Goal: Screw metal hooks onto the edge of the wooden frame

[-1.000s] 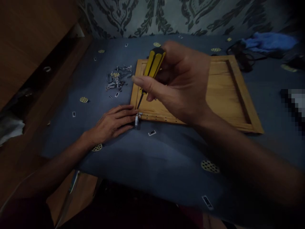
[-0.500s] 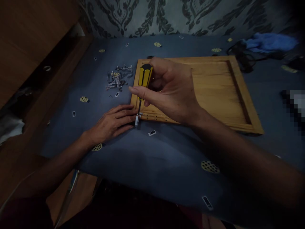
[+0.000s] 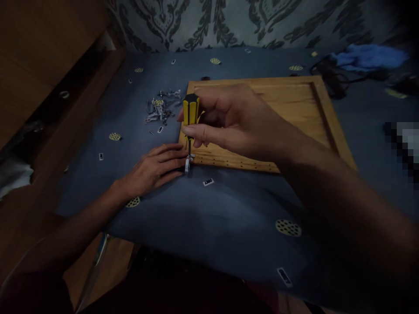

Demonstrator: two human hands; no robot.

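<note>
Screwdriver (image 3: 190, 115) tip indistinct at metal fitting (image 3: 187, 164)

no word can be read for certain: the dark blue cloth printed with yellow dotted ovals (image 3: 203, 226) bears a small slanted white rectangular label print (image 3: 208, 182) near the middle and a tilted white-edged black rectangular label print (image 3: 284, 277) at lower right, both with short blurred lettering; smaller label prints (image 3: 101, 156) farther left are illegible
</note>
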